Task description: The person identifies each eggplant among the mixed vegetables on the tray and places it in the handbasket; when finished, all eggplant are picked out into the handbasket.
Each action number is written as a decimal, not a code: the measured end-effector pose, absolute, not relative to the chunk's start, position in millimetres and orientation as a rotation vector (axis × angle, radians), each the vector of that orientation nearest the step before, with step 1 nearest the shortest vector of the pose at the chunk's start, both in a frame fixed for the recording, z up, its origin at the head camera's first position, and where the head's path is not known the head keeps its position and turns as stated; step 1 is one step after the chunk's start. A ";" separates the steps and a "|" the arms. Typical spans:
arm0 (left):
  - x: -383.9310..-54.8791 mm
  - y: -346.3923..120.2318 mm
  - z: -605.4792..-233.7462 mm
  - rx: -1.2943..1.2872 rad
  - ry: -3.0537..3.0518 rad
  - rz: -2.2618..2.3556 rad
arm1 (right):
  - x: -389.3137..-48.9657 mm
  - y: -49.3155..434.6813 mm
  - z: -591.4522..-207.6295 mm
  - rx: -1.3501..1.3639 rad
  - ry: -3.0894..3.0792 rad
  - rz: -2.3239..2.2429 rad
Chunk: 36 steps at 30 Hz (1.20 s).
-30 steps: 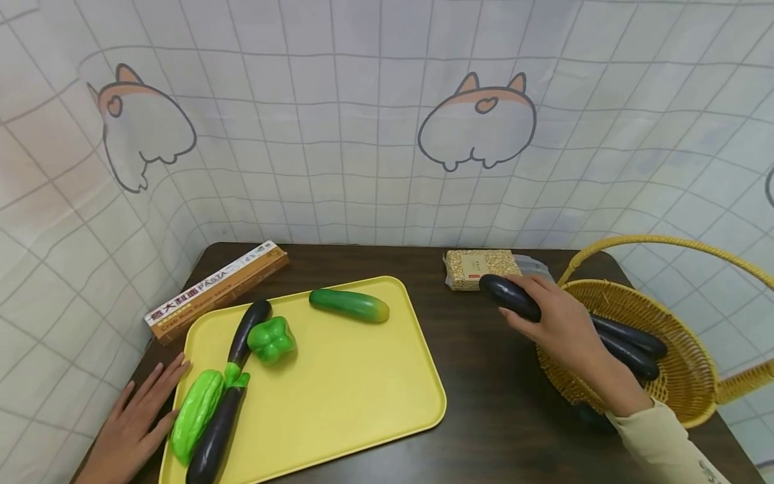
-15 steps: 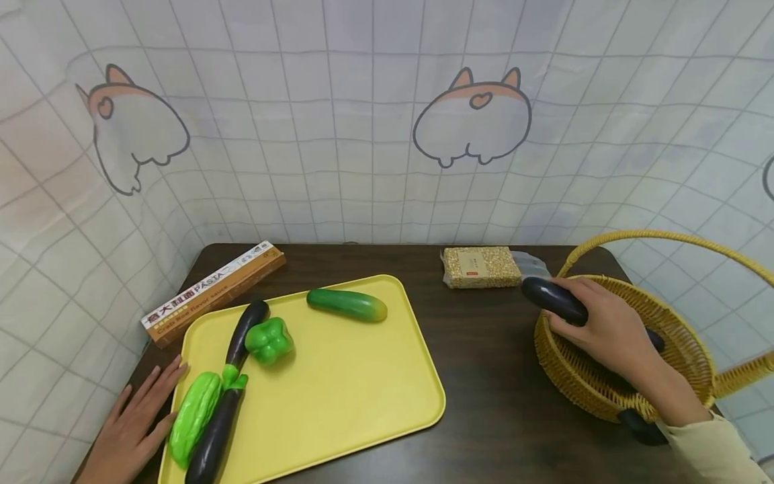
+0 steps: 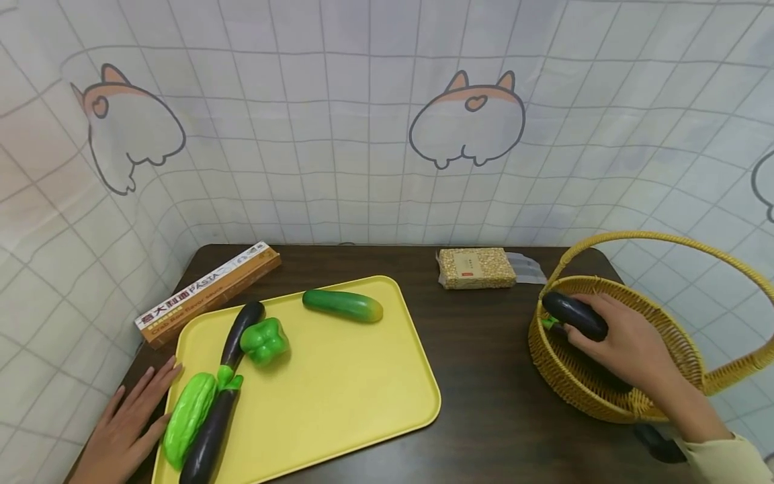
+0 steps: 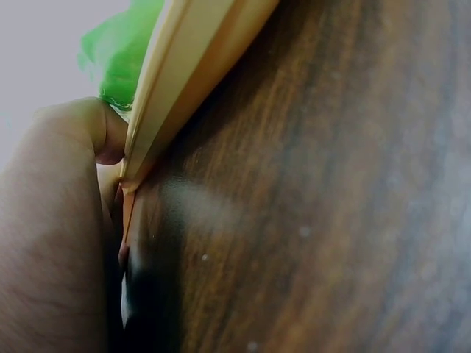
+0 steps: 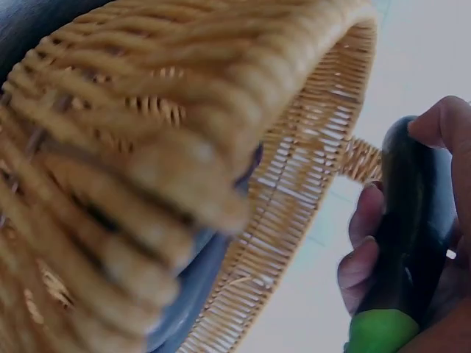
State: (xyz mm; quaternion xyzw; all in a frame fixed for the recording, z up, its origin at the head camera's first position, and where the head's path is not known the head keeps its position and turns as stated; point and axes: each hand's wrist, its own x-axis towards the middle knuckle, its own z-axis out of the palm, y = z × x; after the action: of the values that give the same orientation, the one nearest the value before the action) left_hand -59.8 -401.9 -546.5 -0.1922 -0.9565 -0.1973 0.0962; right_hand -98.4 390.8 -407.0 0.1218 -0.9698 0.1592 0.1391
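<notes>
My right hand grips a dark purple eggplant over the left part of a woven basket. In the right wrist view, fingers and thumb wrap round this eggplant, whose green cap points down. Inside the basket, partly hidden by the hand, lies another eggplant. My left hand lies with extended fingers along the left rim of a yellow tray. Its thumb reaches the rim beside a light green bitter melon, and the left wrist view shows fingers against the tray's side.
Also on the tray are two eggplants, a green bell pepper and a green cucumber-like vegetable. A pasta box lies behind its left corner. A packed bag of grain sits at the back. The basket's tall handle arches over it.
My right hand has carried the eggplant rightward and down, from beside the grain bag to over the basket. The left hand keeps its place at the tray; the view has shifted slightly.
</notes>
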 end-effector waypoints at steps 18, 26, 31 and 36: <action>-56.2 -394.3 -539.1 -0.562 -2.785 -0.586 | -98.3 402.2 -434.6 0.329 -2.999 0.486; -56.4 -395.5 -539.8 -0.562 -2.784 -0.601 | -99.6 399.7 -440.8 0.310 -3.042 0.448; -55.9 -396.2 -540.8 -0.566 -2.777 -0.608 | -101.0 398.1 -442.2 0.327 -3.033 0.401; -56.1 -396.8 -541.6 -0.560 -2.779 -0.596 | -101.3 397.3 -443.6 0.347 -3.027 0.392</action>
State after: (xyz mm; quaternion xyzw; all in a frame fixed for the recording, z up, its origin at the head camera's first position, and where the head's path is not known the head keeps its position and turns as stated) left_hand -56.1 -396.8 -541.6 -0.1920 -0.9522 -0.2040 0.1220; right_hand -101.3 397.3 -443.6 0.1130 -0.9848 0.1275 0.0346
